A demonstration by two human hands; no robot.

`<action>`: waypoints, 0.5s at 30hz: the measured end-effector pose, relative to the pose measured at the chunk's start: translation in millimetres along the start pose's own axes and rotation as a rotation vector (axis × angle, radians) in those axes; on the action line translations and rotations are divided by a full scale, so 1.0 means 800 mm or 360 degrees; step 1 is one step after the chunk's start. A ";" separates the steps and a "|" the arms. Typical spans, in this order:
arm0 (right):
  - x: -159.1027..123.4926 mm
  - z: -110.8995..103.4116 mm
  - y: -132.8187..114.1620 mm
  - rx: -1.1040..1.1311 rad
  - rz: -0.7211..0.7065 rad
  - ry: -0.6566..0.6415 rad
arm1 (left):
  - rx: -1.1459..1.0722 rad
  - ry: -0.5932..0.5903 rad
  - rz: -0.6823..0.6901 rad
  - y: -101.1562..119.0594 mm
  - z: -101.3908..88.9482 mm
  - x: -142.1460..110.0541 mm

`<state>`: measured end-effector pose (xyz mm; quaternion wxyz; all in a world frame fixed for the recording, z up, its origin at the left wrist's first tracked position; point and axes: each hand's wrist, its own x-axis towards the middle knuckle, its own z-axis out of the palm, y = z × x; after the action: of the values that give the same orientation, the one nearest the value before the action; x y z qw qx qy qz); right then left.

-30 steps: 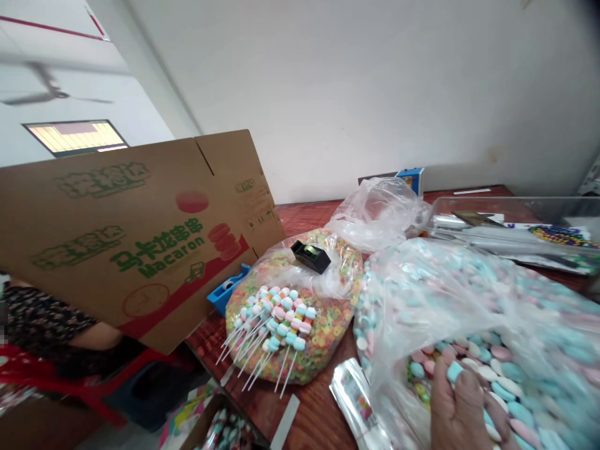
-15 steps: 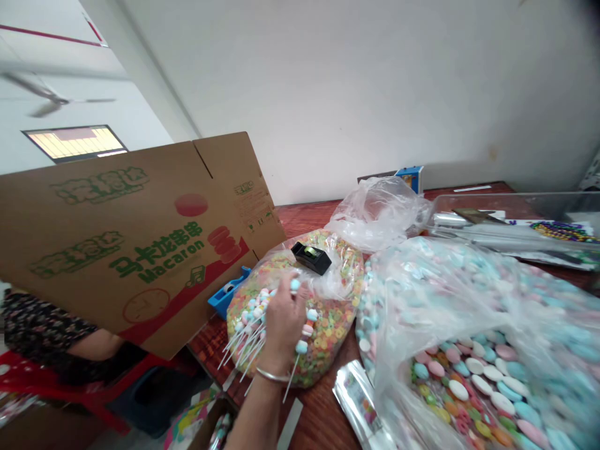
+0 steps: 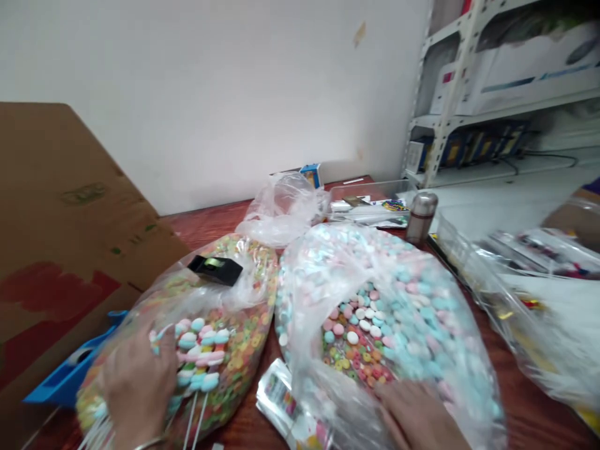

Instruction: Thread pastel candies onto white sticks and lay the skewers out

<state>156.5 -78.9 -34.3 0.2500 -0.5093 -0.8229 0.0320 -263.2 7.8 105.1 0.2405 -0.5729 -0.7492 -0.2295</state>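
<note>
A white wall fills the upper part of the frame, and grey metal shelving [image 3: 450,81] holding boxes stands at the upper right. A large cardboard carton [image 3: 60,206] leans in at the left edge. Along the red-brown wooden table [image 3: 210,219] sit a clear plastic tray [image 3: 370,209] of packets and a steel flask [image 3: 422,215], set back from the middle, perhaps to leave the front of the table free.

Two big clear plastic bags lie side by side at the centre, their mouths gathered back, which seems to expose the sweets to each hand. The lower-left bag of ring-shaped cereal candies [image 3: 234,350] carries a bundle of skewered pastel sweets [image 3: 199,350] on top, and a black tape dispenser [image 3: 215,270] rests higher on its film. The bag of pink and blue pastel sweets [image 3: 412,312] lies at lower centre-right.

The left hand [image 3: 138,387], at lower left, is curled against the skewer bundle, touching it; I cannot tell whether it grips the sticks. The right hand [image 3: 417,419], cut off by the bottom edge, lies with fingers open on the pastel bag's film, holding nothing visible.
</note>
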 end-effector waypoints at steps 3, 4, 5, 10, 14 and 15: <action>-0.014 0.012 -0.014 0.0036 -0.0017 0.0009 | -0.0214 0.0109 0.0078 0.066 -0.016 -0.032; -0.015 0.014 -0.019 0.0012 -0.0029 0.0069 | -0.0411 0.0170 0.0162 0.094 -0.019 -0.047; -0.013 0.015 -0.023 -0.0023 -0.0043 0.0127 | -0.0656 0.0158 0.0285 0.123 -0.020 -0.064; 0.013 0.001 -0.035 -0.0052 -0.0100 0.0247 | -0.1166 -0.0885 0.1221 0.247 -0.007 -0.137; 0.001 -0.016 -0.013 -0.0195 0.0121 -0.0082 | -0.0907 -0.1512 0.1267 0.282 0.002 -0.167; -0.008 -0.019 -0.004 -0.0290 0.0222 -0.0186 | -0.0877 -0.1600 0.1295 0.283 0.002 -0.172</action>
<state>162.6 -89.2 -22.3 0.1516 -0.5832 -0.7981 0.0041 -12.9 -40.4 33.2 -0.2221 -0.8845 -0.4102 -0.0102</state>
